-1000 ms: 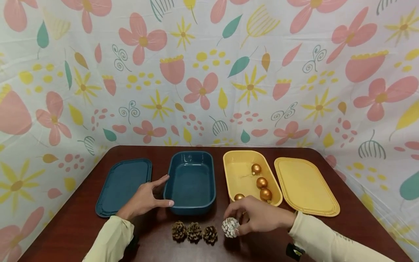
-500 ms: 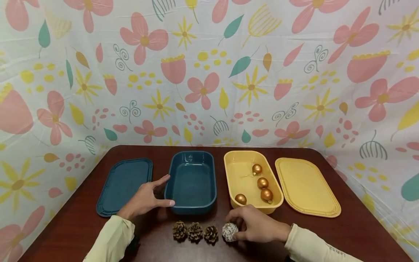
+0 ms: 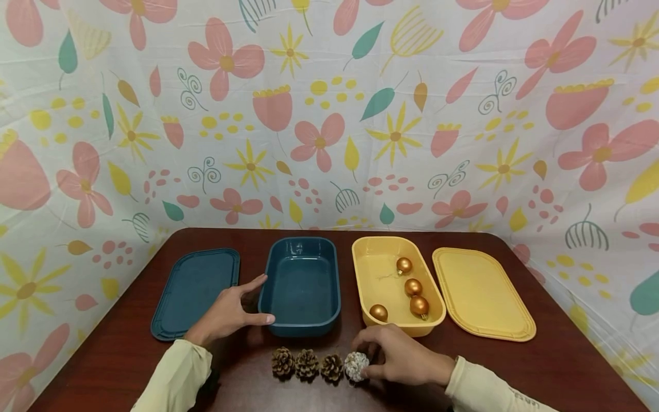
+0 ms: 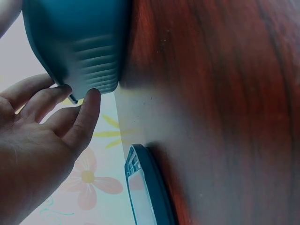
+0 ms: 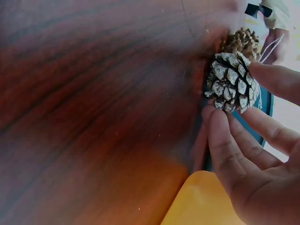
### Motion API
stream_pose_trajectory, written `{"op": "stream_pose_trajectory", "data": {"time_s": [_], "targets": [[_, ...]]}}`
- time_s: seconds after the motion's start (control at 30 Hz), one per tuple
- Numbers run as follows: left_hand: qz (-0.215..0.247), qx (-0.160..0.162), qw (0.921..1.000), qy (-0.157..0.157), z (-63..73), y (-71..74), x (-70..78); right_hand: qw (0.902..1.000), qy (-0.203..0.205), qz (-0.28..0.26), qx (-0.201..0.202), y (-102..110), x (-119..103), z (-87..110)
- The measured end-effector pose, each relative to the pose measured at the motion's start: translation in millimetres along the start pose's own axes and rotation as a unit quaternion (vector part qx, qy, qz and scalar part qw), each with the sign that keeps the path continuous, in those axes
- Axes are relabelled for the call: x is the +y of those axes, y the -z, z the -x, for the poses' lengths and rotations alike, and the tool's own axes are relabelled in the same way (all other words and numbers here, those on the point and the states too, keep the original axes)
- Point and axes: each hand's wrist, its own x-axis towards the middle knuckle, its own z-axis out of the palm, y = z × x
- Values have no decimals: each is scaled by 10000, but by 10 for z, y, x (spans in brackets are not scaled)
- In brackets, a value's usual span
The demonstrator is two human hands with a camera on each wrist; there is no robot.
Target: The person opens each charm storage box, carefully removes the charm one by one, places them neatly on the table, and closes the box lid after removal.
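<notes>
In the head view my right hand (image 3: 401,355) pinches a white-frosted pine cone (image 3: 356,366) between thumb and fingers, close over the table. The right wrist view shows the pale-tipped scales of this pine cone (image 5: 230,84) at my fingertips. Directly left of it, several brown pine cones (image 3: 306,365) form a row. My left hand (image 3: 231,312) lies at the left side of a blue rectangular container (image 3: 304,331), thumb and index finger spread along its edge. From the left wrist, its fingers (image 4: 84,117) appear lightly bent against the container's outer wall.
A yellow container (image 3: 370,286) holding several gold ball ornaments (image 3: 413,287) stands right of the blue one. A blue lid (image 3: 198,292) lies at the left and a yellow lid (image 3: 484,294) at the right. A floral cloth (image 3: 319,114) hangs behind the table.
My right hand has lowered the frosted pine cone and shifted it left, up beside the brown row. The left hand stays at the blue container.
</notes>
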Motion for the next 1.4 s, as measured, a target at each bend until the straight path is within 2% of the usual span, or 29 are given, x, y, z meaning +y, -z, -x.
{"op": "stream_pose_trajectory", "data": {"time_s": [0.1, 0.43, 0.7, 0.93, 1.2, 1.4], "targets": [[9, 1, 10000, -23, 5, -5, -3, 9999, 1, -114, -1, -16, 0, 5], [102, 48, 9999, -29, 10, -8, 1, 9999, 106, 2, 85, -26, -44, 4], [39, 53, 10000, -7, 10, 7, 21, 9999, -42, -92, -27, -9, -32, 7], [54, -29, 10000, 76, 12, 7, 28, 10000, 30, -6, -26, -12, -37, 23], [14, 23, 10000, 23, 10, -6, 18, 9998, -145, -120, -66, 34, -62, 44], [13, 16, 10000, 64, 18, -4, 24, 9999, -103, -115, -67, 73, -76, 55]]}}
